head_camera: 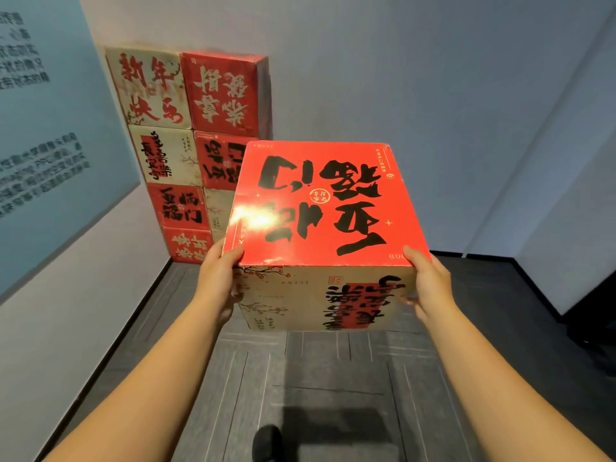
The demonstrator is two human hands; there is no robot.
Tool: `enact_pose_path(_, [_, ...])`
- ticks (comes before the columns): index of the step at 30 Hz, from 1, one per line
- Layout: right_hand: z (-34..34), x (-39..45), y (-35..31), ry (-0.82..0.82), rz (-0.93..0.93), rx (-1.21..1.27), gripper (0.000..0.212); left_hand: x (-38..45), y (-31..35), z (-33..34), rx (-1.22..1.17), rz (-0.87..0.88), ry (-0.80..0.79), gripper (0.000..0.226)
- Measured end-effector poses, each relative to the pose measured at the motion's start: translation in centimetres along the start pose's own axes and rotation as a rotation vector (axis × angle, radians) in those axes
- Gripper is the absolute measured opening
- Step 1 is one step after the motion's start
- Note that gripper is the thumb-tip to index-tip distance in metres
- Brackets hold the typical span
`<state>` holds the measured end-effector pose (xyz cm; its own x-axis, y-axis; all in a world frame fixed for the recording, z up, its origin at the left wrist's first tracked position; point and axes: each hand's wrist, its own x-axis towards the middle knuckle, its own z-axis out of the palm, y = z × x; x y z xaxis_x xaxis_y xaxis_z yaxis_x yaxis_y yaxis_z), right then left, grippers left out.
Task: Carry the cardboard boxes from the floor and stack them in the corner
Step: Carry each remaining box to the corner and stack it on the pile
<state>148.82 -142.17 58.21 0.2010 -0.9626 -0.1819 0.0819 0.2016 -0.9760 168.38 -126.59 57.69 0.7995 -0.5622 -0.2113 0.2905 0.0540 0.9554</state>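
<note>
I hold a cardboard box (320, 208) in the air in front of me; its top is red with big black characters, its near side beige with a red label. My left hand (218, 281) presses against its left side with the thumb on the top edge. My right hand (430, 285) holds the right side the same way. Behind the box, in the corner, stands a stack of boxes (186, 128), two columns wide and several high, in red and beige. The carried box hides the lower right part of the stack.
A white wall with a blue text panel (50, 135) runs along the left. Another white wall closes the back and right. The floor (333, 395) is dark grey with a striped pattern. A dark object (593, 318) sits low at the right edge.
</note>
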Motion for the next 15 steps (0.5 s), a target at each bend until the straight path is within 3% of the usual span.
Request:
enact_pose_path(2, [2.3, 4.6, 0.0, 0.008, 0.018, -0.029, 0.002, 4.7, 0.1, 1.4, -0.01, -0.008, -0.001, 0.029])
enact_pose_path(9, [11.6, 20.7, -2.0, 0.017, 0.063, -0.067, 0.011, 22.1, 3.8, 6.2, 0.044, -0.035, -0.011, 0.02])
enact_pose_path(15, [16.8, 30.8, -2.6, 0.02, 0.094, -0.084, 0.007, 32.6, 5.2, 9.9, 0.077, -0.062, -0.008, 0.019])
